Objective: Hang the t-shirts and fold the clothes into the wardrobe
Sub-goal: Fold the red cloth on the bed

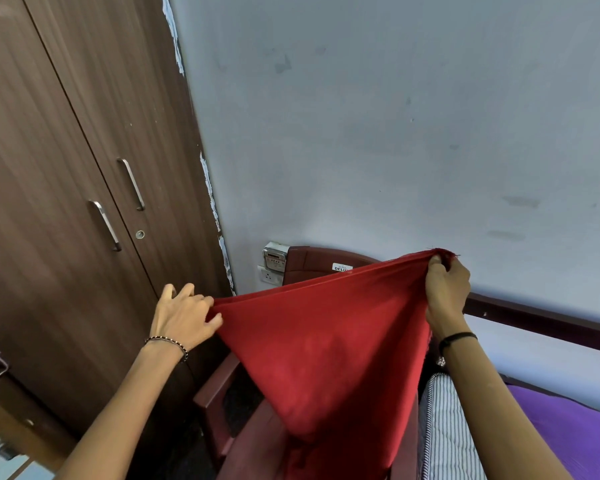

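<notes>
Step in hand: opening out the red cloth (326, 344) before a fold or a hang. Judged from the taut spread; the garment type cannot be told.
Red cloth, place: held in the air between both hands, top edge stretched tight and rising toward 2 o'clock. The body hangs to a point at 6 o'clock in front of the dark red chair (212, 393).
Left hand (182, 318): at 9 o'clock of the cloth. It pinches the near corner at the thumb side, the other fingers (187, 292) spread loose.
Right hand (445, 289): at 1 o'clock of the cloth and higher than the left. Its fingers are curled tight round the bunched far corner.
Wardrobe (59, 174): at 10 o'clock of the cloth, both doors closed, handles (131, 183) untouched.
Bed (575, 431): at 4 o'clock, purple sheet, with a striped cloth (444, 431) at its near edge.
Progress: early for this piece, not yet folded and not yet stored.
Next move calls for: finding seams or shoulders, then bringing the two corners together evenly. One hand must be freed later to open a wardrobe door.
Risk: the left pinch looks light, so the corner could slip.
</notes>
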The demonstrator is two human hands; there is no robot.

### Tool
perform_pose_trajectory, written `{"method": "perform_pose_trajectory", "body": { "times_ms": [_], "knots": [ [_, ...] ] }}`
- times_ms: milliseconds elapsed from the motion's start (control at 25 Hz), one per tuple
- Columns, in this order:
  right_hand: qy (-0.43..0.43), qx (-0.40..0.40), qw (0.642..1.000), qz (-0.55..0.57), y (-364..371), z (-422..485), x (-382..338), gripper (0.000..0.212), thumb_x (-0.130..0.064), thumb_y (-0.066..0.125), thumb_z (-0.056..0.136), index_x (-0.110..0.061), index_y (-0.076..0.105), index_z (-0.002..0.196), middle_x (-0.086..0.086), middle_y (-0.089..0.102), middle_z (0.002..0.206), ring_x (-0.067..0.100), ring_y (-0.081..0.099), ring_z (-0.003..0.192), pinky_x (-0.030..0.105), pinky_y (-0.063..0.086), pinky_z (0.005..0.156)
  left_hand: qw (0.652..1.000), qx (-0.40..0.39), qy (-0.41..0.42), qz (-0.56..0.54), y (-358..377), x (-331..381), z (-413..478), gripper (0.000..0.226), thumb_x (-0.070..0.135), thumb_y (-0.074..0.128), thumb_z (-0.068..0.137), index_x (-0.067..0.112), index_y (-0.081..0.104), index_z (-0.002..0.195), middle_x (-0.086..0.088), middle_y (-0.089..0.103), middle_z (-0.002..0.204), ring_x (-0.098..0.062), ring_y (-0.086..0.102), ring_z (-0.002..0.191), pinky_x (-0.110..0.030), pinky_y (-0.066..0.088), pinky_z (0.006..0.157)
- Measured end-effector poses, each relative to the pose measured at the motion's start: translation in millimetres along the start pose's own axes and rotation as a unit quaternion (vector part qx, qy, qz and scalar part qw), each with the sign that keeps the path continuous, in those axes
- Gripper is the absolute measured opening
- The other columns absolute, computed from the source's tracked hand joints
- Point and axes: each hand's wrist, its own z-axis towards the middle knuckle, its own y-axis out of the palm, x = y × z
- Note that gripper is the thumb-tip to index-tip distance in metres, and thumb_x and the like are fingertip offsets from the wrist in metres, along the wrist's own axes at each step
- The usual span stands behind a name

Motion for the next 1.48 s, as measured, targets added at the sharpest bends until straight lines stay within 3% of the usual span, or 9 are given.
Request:
{"method": "perform_pose_trajectory", "body": {
  "times_ms": [160, 240, 320, 480, 600, 920, 1240, 1400, 1480],
  "knots": [
    [0.006, -0.054, 0.995, -0.082, -4.7, 2.1, 1.0, 0.025, -0.03, 0.049, 0.094, -0.015, 0.068, 0.1, 0.015, 0.069, 0.103, 0.038, 0.058, 0.106, 0.042, 0.046, 0.091, 0.997, -0.038, -0.065, -0.002, -14.2, -7.8, 13.7, 0.04, 0.05, 0.057, 0.093, 0.028, 0.051, 0.126, 0.003, 0.073, 0.087, -0.014, 0.07, 0.089, -0.035, 0.036, 0.089],
    [0.005, -0.105, 0.987, -0.125, -7.0, 2.3, -2.9, 0.022, -0.024, 0.049, 0.092, -0.013, 0.069, 0.093, 0.014, 0.069, 0.092, 0.04, 0.061, 0.101, 0.042, 0.049, 0.086, 0.989, -0.103, -0.107, 0.013, -23.1, -12.9, 25.8, 0.024, 0.045, 0.056, 0.095, 0.034, 0.061, 0.116, 0.004, 0.073, 0.098, -0.016, 0.07, 0.096, -0.033, 0.042, 0.089],
    [0.018, -0.162, 0.976, -0.143, -6.5, 3.4, -9.5, 0.021, -0.014, 0.047, 0.092, -0.012, 0.068, 0.091, 0.013, 0.07, 0.086, 0.038, 0.069, 0.087, 0.033, 0.046, 0.068, 0.947, -0.07, -0.235, -0.208, -31.2, -18.6, 37.0, 0.01, 0.032, 0.063, 0.093, 0.029, 0.071, 0.099, 0.001, 0.073, 0.087, -0.015, 0.072, 0.084, -0.027, 0.051, 0.073],
    [0.12, -0.206, 0.957, 0.167, -4.0, 12.7, -36.9, 0.019, -0.003, 0.043, 0.103, -0.011, 0.06, 0.101, 0.005, 0.066, 0.103, 0.026, 0.078, 0.081, 0.025, 0.058, 0.059, 0.613, 0.143, -0.292, -0.72, -52.5, -13.4, 63.1, 0.009, 0.0, 0.061, 0.093, 0.002, 0.066, 0.101, -0.009, 0.066, 0.074, -0.005, 0.067, 0.05, -0.018, 0.051, 0.04],
    [0.079, -0.183, 0.95, 0.239, 0.4, 23.0, -51.5, 0.022, -0.005, 0.047, 0.105, -0.002, 0.063, 0.12, 0.011, 0.068, 0.107, 0.021, 0.074, 0.079, 0.022, 0.061, 0.069, 0.65, 0.184, -0.246, -0.695, -74.4, -9.9, 76.9, 0.01, 0.003, 0.059, 0.095, -0.002, 0.065, 0.102, -0.013, 0.067, 0.077, -0.006, 0.068, 0.05, -0.021, 0.05, 0.036],
    [0.029, -0.117, 0.931, 0.345, 7.2, 25.6, -94.6, 0.021, -0.008, 0.046, 0.107, -0.003, 0.058, 0.124, 0.007, 0.066, 0.102, 0.016, 0.071, 0.077, 0.025, 0.061, 0.074, 0.606, 0.357, -0.189, -0.685, -132.5, -21.6, 112.5, 0.012, 0.004, 0.055, 0.097, 0.013, 0.062, 0.099, -0.002, 0.067, 0.076, -0.007, 0.072, 0.065, -0.022, 0.054, 0.044],
    [-0.079, -0.041, 0.992, -0.091, 2.2, 14.8, -95.7, 0.032, -0.029, 0.039, 0.103, -0.017, 0.062, 0.122, 0.007, 0.06, 0.113, 0.035, 0.047, 0.124, 0.044, 0.029, 0.109, 0.684, 0.296, -0.26, -0.613, -95.5, -22.9, 119.1, 0.015, -0.001, 0.055, 0.094, 0.007, 0.067, 0.099, -0.023, 0.063, 0.102, -0.027, 0.071, 0.074, -0.016, 0.053, 0.043],
    [-0.046, -0.098, 0.992, 0.067, 2.4, -0.3, -116.1, 0.026, -0.029, 0.043, 0.107, -0.012, 0.06, 0.115, 0.002, 0.065, 0.112, 0.027, 0.06, 0.108, 0.038, 0.046, 0.093, 0.648, 0.348, -0.299, -0.608, -104.2, -22.2, 111.1, 0.019, -0.005, 0.052, 0.095, 0.004, 0.066, 0.103, -0.017, 0.061, 0.105, -0.028, 0.07, 0.081, -0.013, 0.052, 0.045],
    [-0.026, -0.209, 0.956, 0.206, -14.0, -10.3, -139.4, 0.028, -0.022, 0.049, 0.106, -0.007, 0.072, 0.111, 0.001, 0.075, 0.099, 0.022, 0.069, 0.096, 0.032, 0.056, 0.082, 0.569, 0.433, -0.293, -0.635, -117.6, -28.3, 98.7, 0.024, -0.006, 0.05, 0.095, 0.007, 0.065, 0.108, -0.013, 0.061, 0.102, -0.012, 0.068, 0.076, -0.014, 0.055, 0.053]
  ]
}}
